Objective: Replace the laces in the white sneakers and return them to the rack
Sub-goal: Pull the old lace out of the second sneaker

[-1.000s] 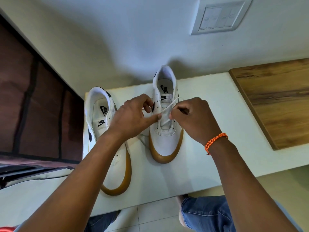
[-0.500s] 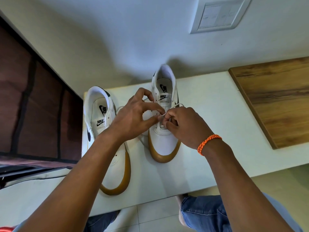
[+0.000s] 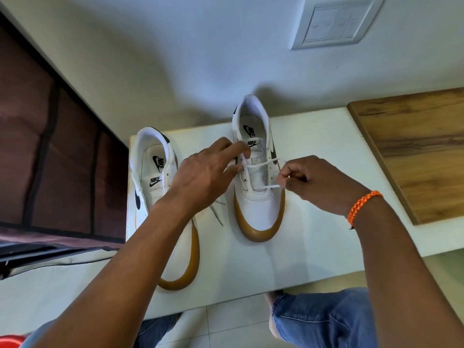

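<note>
— Where's the lace (image 3: 261, 164)?
— Across the right sneaker (image 3: 258, 197) on the white bench (image 3: 313, 247). His right hand (image 3: 319, 184) pinches one end, left hand (image 3: 206, 177) pinches the other side.
— The other sneaker (image 3: 163, 197)?
— Beside it, unlaced, under his left arm.

left sneaker (image 3: 160, 187): NIKE | right sneaker (image 3: 258, 197): NIKE

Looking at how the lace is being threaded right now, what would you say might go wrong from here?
The right hand pinches the thin white lace out to the side; a hard pull might draw the short end out of its eyelet. The left hand steadies the white gum-soled sneaker, which may slide if released. The loose lace end on the white tabletop could snag.
</note>
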The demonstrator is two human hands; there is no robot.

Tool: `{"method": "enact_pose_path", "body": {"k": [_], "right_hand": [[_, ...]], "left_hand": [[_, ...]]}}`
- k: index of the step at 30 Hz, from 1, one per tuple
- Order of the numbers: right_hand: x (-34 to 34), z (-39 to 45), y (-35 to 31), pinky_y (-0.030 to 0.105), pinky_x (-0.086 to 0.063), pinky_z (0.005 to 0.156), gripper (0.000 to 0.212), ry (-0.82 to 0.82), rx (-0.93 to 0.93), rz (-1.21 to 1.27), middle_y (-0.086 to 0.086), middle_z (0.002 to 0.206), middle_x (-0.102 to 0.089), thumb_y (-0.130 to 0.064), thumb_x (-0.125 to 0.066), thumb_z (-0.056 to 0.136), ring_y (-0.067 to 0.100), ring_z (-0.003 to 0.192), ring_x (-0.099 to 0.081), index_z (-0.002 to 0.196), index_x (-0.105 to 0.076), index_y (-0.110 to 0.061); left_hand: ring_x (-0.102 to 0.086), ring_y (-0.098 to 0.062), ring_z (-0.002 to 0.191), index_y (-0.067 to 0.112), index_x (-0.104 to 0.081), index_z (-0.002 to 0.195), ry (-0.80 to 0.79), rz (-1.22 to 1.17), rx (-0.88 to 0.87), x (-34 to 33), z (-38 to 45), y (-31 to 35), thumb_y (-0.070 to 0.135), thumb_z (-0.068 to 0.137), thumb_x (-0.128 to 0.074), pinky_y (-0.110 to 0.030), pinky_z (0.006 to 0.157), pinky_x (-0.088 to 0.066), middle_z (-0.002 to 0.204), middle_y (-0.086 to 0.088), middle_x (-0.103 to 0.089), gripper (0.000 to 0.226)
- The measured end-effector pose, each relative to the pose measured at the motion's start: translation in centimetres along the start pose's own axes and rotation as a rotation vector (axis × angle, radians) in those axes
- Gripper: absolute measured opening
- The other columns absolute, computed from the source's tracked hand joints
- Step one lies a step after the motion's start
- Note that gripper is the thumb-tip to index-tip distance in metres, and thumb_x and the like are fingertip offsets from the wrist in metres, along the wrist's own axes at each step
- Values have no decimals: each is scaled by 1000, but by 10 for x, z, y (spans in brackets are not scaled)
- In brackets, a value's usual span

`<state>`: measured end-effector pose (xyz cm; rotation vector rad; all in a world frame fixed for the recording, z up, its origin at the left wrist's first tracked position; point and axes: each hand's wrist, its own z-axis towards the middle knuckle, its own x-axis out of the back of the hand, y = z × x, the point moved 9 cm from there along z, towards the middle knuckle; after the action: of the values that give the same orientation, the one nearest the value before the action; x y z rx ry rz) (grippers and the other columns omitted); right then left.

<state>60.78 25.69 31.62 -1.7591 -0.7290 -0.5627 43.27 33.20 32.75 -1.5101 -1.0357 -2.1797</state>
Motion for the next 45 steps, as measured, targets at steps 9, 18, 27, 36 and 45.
{"method": "enact_pose_path", "body": {"k": [9,18,27,36,45], "right_hand": [[-30,9,-37,19,-39,58,14,65,76,-43,-13,56,-53,-23,-83,84,6,56,-51,80,-73,-31],[-24,8,-28,19,-41,66,15,2,68,-88,-14,78,-68,-19,-70,96,3,75,-63,84,-73,-29],[11,-1,-21,15,-30,50,17,99,77,135,-8,48,-35,-7,-75,89,11,48,-29,86,-77,-24],[-28,11,-31,25,-46,69,14,6,57,-96,-20,73,-65,-17,-78,89,1,73,-61,80,-74,-28],[19,-1,-11,25,-36,54,21,217,-35,76,-7,48,-53,-5,-65,89,8,45,-46,80,-71,-23]], "left_hand": [[-60,-21,90,32,-62,128,-8,-40,-1,-5,3,-4,29,110,-55,-36,63,-54,116,2,-58,20],[-53,-20,86,32,-61,124,-32,-19,-3,-6,1,-4,29,109,-54,-33,59,-43,112,3,-53,17],[-57,-26,82,28,-64,122,-28,-102,13,-7,2,-6,24,109,-56,-44,65,-55,112,2,-56,16],[-58,-27,81,29,-64,120,-22,-86,-3,-6,1,-5,25,109,-56,-46,63,-56,110,3,-57,14],[-60,-27,82,32,-62,119,-18,-109,4,-8,2,-7,24,108,-57,-48,64,-57,111,4,-57,14]]}}
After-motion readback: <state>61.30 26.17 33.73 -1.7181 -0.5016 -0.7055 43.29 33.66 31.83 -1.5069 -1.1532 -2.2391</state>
